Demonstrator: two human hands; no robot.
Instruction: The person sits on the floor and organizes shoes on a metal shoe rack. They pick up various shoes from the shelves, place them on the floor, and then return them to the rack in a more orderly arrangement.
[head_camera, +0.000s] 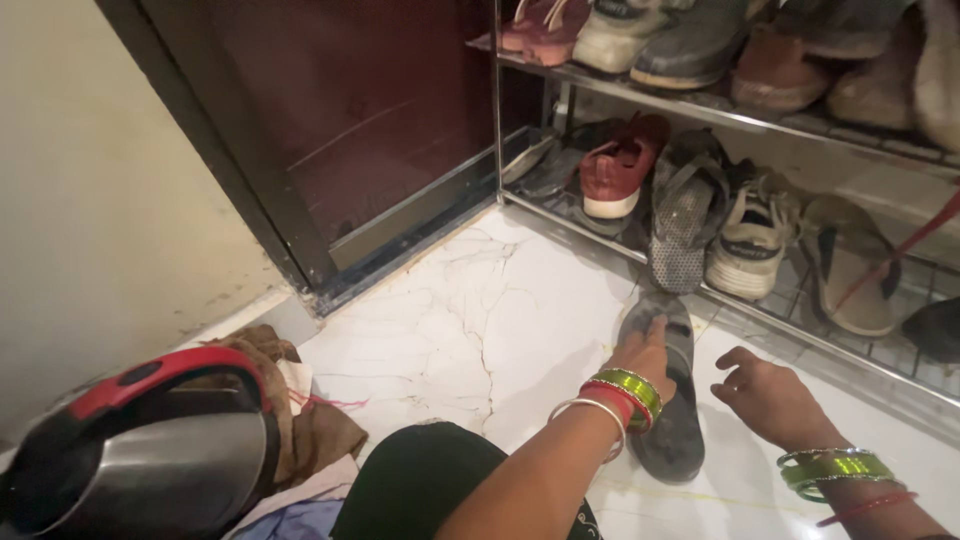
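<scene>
A dark grey sandal (678, 440) lies flat on the white marble floor (480, 310) in front of a metal shoe rack (800, 335). My left hand (647, 352) rests on the sandal's front part, fingers pressed against it, with green, red and silver bangles at the wrist. Just to the right of the sandal, my right hand (768, 398) hovers with its fingers spread and nothing in it, also wearing green bangles.
The rack's lower shelf holds a red sneaker (615, 172), a grey sandal (685, 215) leaning on end, a white sneaker (750, 242) and a tan sandal (850, 270); more shoes sit above. A dark door (360, 120) stands left. A steel kettle (150, 460) and brown cloth (315, 425) lie near left.
</scene>
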